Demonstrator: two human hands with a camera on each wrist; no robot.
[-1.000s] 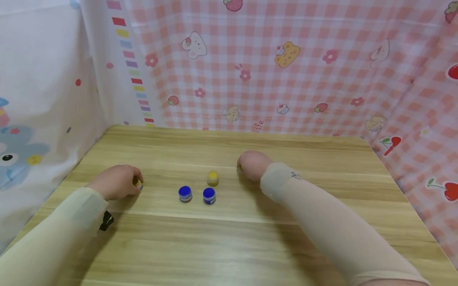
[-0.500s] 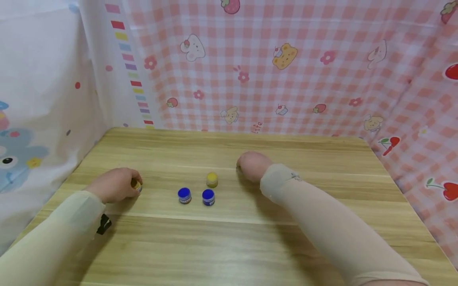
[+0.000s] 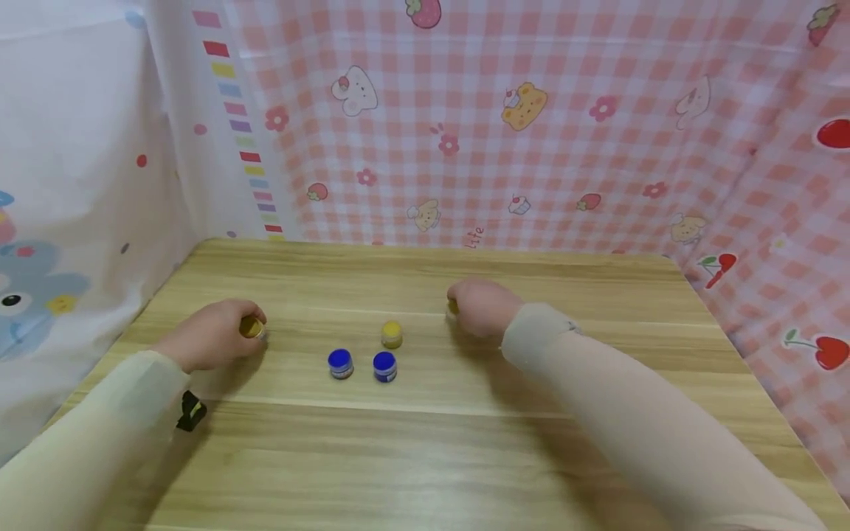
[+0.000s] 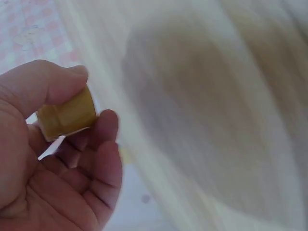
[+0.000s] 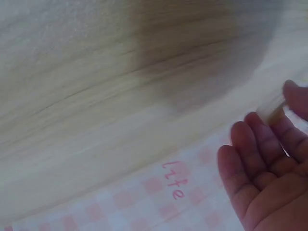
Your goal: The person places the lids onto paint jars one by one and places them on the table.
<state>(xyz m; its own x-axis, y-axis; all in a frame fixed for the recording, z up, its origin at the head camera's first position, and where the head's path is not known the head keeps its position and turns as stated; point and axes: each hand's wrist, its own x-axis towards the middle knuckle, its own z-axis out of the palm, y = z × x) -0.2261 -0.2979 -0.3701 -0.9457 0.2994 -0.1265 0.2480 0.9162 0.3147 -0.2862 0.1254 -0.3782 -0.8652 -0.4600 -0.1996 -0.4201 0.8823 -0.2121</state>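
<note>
At the left of the head view my left hand (image 3: 215, 333) pinches a small jar (image 3: 251, 327) with a yellow lid. The left wrist view shows this yellow jar (image 4: 70, 115) between thumb and fingers, over the blurred tabletop. My right hand (image 3: 485, 306) holds another small yellow jar (image 3: 453, 305), mostly hidden by its fingers. In the right wrist view only a sliver of that jar (image 5: 272, 113) shows at the fingertips. Between the hands stand a yellow-lidded jar (image 3: 392, 334) and two blue-lidded jars, one left (image 3: 341, 363) and one right (image 3: 385, 366).
The wooden table (image 3: 372, 457) fills the lower half of the head view. A pink checked cloth (image 3: 465, 88) hangs along its back and right, and a white printed cloth (image 3: 86, 110) along its left. A black piece (image 3: 191, 411) shows beside the left wrist.
My left hand has tilted and risen a little, with more of its yellow jar showing. The right hand has shifted slightly right, its jar now partly visible. The standing jars keep their places.
</note>
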